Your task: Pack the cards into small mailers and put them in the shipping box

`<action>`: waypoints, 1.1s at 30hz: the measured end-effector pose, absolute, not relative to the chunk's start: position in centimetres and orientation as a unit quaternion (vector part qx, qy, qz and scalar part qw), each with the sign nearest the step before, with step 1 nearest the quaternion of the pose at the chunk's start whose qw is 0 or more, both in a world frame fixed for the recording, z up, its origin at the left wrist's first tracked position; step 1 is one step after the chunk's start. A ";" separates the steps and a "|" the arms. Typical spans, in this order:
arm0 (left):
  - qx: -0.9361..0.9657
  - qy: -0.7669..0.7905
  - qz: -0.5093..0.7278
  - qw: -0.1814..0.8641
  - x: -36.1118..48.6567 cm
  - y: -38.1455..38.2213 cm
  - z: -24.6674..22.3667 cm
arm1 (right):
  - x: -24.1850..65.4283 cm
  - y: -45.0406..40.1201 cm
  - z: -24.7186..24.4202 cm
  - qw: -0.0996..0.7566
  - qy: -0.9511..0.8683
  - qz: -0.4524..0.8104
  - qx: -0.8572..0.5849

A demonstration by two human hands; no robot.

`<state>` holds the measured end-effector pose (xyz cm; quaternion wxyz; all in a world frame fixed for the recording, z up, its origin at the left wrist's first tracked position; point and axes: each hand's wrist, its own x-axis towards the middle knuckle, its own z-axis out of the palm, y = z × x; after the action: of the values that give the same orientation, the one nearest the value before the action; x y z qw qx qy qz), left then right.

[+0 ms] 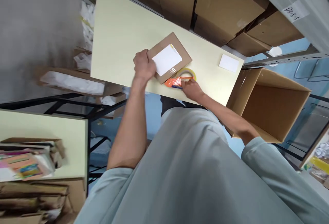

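Note:
A flat brown cardboard package [177, 44] with a white label [167, 60] lies tilted over the pale yellow table [115, 38]. My left hand [144, 67] grips its left edge, fingers curled. At the package's lower right corner is an orange tape dispenser [171, 82] with a roll of yellowish tape [191, 72]. My right hand [191, 89] is closed on the dispenser's near side, beside the table's front edge.
A white paper [228, 63] lies at the table's right end. Beyond the back edge stand large cardboard boxes [226, 8]. An open empty box [277, 110] is at the right. Another table [72, 131] at the lower left holds stacked papers [28, 164].

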<state>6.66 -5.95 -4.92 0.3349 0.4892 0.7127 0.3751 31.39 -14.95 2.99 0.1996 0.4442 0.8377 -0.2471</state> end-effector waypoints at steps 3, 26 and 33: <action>0.445 0.785 0.390 0.184 10.4 -7.1 -4.0 | 27.9 -17.6 2.5 0.179 0.829 -0.261 0.461; 0.541 0.735 0.314 0.264 12.2 -7.8 -3.4 | 45.9 -15.7 4.3 0.254 0.741 -0.192 0.591; 0.610 0.663 0.325 0.287 10.5 -7.1 -4.7 | 42.7 -11.3 3.4 0.254 0.783 -0.180 0.538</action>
<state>10.54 -7.10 -4.67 0.2868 0.6103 0.6631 0.3249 42.70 -11.26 3.41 0.2543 0.5383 0.7831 -0.1797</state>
